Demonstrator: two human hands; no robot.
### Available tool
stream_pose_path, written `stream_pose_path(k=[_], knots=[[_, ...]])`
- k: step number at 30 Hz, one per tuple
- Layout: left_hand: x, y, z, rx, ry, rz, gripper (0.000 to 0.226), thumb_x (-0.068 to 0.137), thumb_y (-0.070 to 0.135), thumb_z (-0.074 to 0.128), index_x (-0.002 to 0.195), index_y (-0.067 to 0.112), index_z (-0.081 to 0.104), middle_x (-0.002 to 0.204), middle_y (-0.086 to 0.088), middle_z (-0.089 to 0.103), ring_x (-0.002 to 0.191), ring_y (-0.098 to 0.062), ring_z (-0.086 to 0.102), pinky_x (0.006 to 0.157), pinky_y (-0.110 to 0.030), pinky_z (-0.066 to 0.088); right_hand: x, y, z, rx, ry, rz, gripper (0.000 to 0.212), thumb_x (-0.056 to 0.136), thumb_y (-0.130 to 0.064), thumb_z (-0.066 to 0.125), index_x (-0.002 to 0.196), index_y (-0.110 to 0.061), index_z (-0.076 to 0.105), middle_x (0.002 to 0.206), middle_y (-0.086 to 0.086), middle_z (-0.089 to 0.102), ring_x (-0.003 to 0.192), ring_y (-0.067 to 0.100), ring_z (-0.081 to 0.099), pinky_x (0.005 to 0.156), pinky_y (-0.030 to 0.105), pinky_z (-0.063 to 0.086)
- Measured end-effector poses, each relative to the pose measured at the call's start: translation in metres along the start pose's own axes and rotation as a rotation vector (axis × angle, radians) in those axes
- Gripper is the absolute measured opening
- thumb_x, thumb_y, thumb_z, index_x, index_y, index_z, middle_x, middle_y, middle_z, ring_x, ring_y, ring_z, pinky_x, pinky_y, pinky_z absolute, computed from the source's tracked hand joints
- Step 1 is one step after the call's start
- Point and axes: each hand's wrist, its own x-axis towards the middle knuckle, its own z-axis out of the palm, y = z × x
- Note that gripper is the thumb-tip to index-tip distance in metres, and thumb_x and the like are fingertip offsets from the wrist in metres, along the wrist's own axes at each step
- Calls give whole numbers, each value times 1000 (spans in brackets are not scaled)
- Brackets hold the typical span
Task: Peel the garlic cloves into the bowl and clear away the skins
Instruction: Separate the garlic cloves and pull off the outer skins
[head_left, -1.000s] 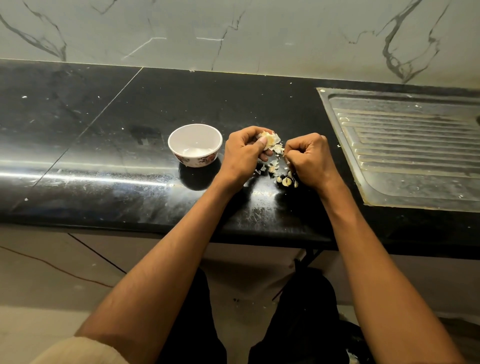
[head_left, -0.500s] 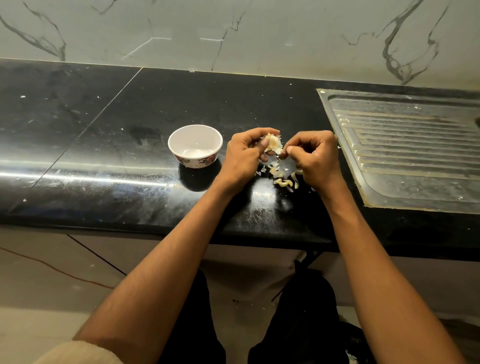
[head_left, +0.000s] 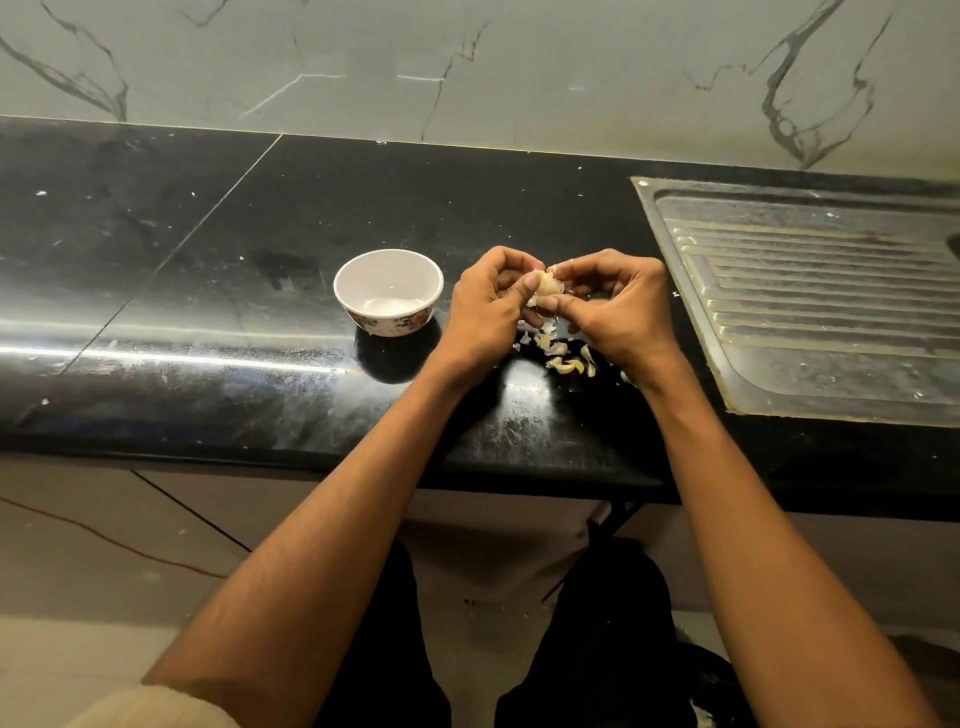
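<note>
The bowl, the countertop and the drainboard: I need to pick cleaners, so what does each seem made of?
The bowl looks like glazed ceramic or melamine: smooth white inside, printed flowers outside; which one I cannot tell. The countertop seems polished black stone, likely granite: glossy, mirror-like, with a seam line. The drainboard appears to be stainless steel: dull grey metal sheen, pressed ridges, stained.

We see a dim, warm-toned scene with a slight green cast on the marble wall. A long streak of glare runs along the front edge of the black surface, with a second bright patch between the forearms. The bowl throws a dark reflection just below itself. The wide lens bends the surface edge and the draining board outward. Detail between the fingers is soft, and the floor sits in murky shade.
</note>
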Motion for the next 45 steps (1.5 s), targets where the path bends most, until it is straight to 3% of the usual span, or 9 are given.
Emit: stream_pose_path(k=[10, 15, 19, 23, 30, 34, 37, 40, 45], knots=[[-5, 2, 1, -21, 0, -19, 16, 90, 4, 76, 105, 1, 72, 95, -16, 77, 86, -24, 77, 85, -40, 62, -2, 2, 5, -121, 78, -106, 18, 76, -18, 89, 89, -14, 78, 84, 1, 74, 67, 11, 71, 58, 21, 56], [-1, -1, 0, -34, 48, -50, 20, 92, 0, 71, 111, -1, 75, 97, -16, 78, 93, -30, 77, 89, -42, 62, -3, 1, 2, -6, -16, -52, 17, 79, -17, 83, 95, -14, 78, 90, 6, 76, 72, 17, 75, 61, 30, 61], [-1, 0, 0, 33, 33, -36, 22, 94, -2, 67, 114, -1, 74, 94, -15, 78, 77, -13, 72, 75, -27, 57, -2, 0, -1, 73, -20, -7, 18, 79, -5, 73, 96, -11, 78, 86, 12, 75, 64, 18, 73, 57, 32, 60], [-4, 0, -1, 54, -3, -11, 24, 94, 3, 67, 117, 3, 75, 102, -10, 79, 98, -21, 76, 90, -38, 61, -3, 2, 2, -69, -26, -51, 18, 79, -11, 83, 96, -14, 81, 90, 0, 75, 77, 11, 75, 69, 30, 62], [-3, 1, -1, 95, -100, -18, 59, 85, -7, 63, 142, 9, 58, 131, -8, 69, 121, -15, 67, 107, -40, 53, -2, 2, 3, -167, -14, -119, 12, 75, -9, 83, 84, -11, 76, 87, -6, 72, 71, 5, 71, 62, 19, 54], [-3, 1, -2, 44, -97, -30, 71, 84, -16, 60, 149, 8, 44, 145, -12, 58, 117, -12, 66, 98, -35, 56, -4, -1, 3, -134, -15, -98, 10, 77, -11, 81, 83, -11, 74, 83, -7, 73, 67, 1, 65, 59, 18, 48], [-5, 1, -2, 48, -67, -17, 54, 84, -9, 68, 130, 9, 45, 135, -12, 57, 83, -12, 65, 76, -30, 56, -4, -3, 1, -74, -45, -66, 14, 77, -18, 77, 90, -13, 76, 85, -5, 74, 70, 6, 66, 63, 30, 57], [-5, -2, -3, 18, -51, -29, 46, 82, -4, 72, 112, 13, 42, 123, -20, 58, 80, -20, 66, 78, -40, 59, -1, 0, 0, -18, -79, -11, 19, 76, -19, 74, 94, -18, 80, 89, -2, 75, 74, 23, 70, 64, 44, 61], [-5, 1, -1, 10, 1, -45, 32, 81, -3, 79, 95, 13, 55, 88, -10, 66, 79, -30, 72, 83, -52, 60, 0, -2, -1, 130, -77, 59, 16, 78, -18, 75, 91, -11, 80, 90, 12, 75, 66, 29, 69, 55, 35, 56]])
